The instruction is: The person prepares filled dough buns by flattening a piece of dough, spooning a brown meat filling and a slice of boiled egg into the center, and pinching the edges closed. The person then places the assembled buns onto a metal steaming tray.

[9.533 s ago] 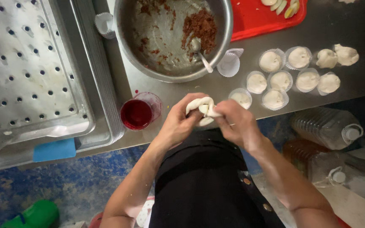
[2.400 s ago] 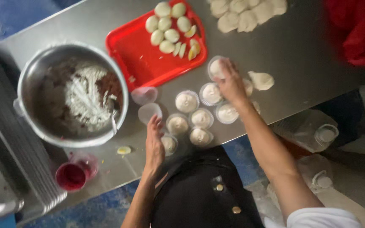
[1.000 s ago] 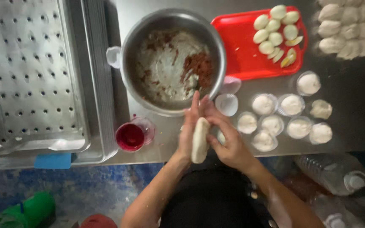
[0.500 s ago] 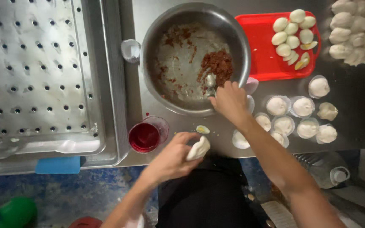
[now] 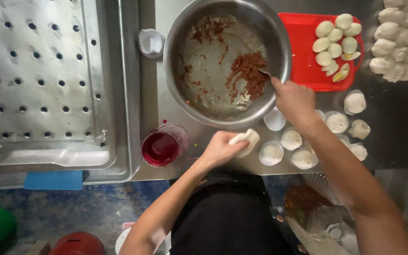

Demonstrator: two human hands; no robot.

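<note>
The left hand point(image 5: 220, 148) cups a flattened dough piece point(image 5: 245, 141), fingers curled under it, thumb pressed on its edge. The right hand point(image 5: 293, 100) reaches over the rim of the metal bowl point(image 5: 180, 71), fingers closed on a spoon point(image 5: 264, 73) whose tip sits in the reddish filling point(image 5: 247, 73) just beyond them.

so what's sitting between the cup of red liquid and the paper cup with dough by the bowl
In the head view, the left hand holding a flat piece of dough lies between the red cup and that filled paper cup.
</note>
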